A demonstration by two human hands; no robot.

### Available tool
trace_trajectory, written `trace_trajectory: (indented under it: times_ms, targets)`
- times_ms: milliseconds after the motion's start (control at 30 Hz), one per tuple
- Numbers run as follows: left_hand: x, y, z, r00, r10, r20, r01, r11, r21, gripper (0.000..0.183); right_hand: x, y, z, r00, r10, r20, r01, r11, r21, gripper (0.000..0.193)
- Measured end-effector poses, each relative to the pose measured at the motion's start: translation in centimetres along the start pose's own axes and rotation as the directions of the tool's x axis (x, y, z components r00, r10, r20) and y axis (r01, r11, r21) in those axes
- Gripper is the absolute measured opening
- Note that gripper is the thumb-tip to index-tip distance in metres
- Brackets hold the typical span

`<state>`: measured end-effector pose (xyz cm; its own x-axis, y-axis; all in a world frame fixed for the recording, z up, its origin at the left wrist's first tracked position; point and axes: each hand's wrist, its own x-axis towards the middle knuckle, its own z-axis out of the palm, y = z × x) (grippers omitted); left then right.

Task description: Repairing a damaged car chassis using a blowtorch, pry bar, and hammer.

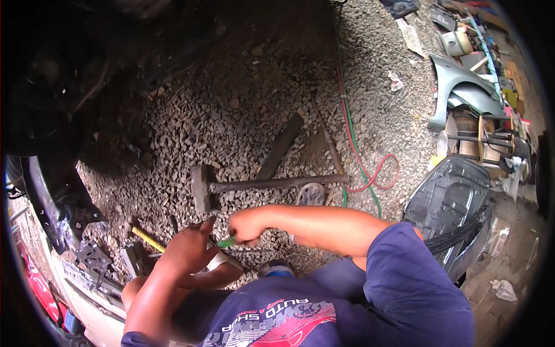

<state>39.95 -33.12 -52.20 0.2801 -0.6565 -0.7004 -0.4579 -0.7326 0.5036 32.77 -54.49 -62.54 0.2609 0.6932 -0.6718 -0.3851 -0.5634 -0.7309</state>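
My right hand (247,224) is closed round a small green object (226,242), whose kind I cannot make out; part of it shows below the fingers. Close by on the left is my left hand (188,247), one finger stretched forward and the others bent towards the green object's end. What those bent fingers hold is hidden. Just beyond both hands a sledgehammer (277,183) lies on the gravel, its heavy head to the left and its long handle pointing right. A yellow-handled tool (148,238) lies beside my left forearm.
A flat dark bar (281,146) and a thin rod (328,139) lie beyond the sledgehammer. Red and green hoses (354,139) loop over the gravel. A grey-green car fender (448,87) and a black plastic panel (451,188) stand at right. Dark machinery overhangs the far left.
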Motion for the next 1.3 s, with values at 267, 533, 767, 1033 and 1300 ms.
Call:
trace_trajectory:
  times_ms: [267, 533, 767, 1033, 1300]
  targets:
    - [0.5, -0.7, -0.6, 0.986, -0.158, 0.049, 0.162, 0.983, -0.082, 0.034, -12.1, 11.5, -8.9, 0.911, 0.129, -0.391, -0.174, 0.981, -0.081, 0.051]
    - [-7.0, -12.1, 5.7, 0.895, -0.41, 0.176, 0.433, 0.894, -0.115, 0.032, -17.2, 39.7, -4.2, 0.249, 0.649, -0.719, -0.321, 0.756, 0.571, 0.07]
    - [-17.9, -14.6, 5.3, 0.622, -0.676, 0.396, 0.78, 0.579, -0.237, 0.043, -15.0, 42.2, -3.8, 0.155, 0.651, -0.743, -0.576, 0.671, 0.468, 0.063]
    - [-32.9, -24.3, 19.8, 0.901, -0.413, -0.132, 0.23, 0.712, -0.663, 0.027, -20.7, 40.4, -8.3, -0.072, 0.43, -0.9, -0.173, 0.883, 0.436, 0.054]
    - [-24.9, -18.5, 13.4, 0.848, -0.529, -0.021, 0.164, 0.3, -0.94, 0.029, -39.9, 21.7, -6.4, -0.035, 0.125, -0.992, 0.185, 0.976, 0.116, 0.03]
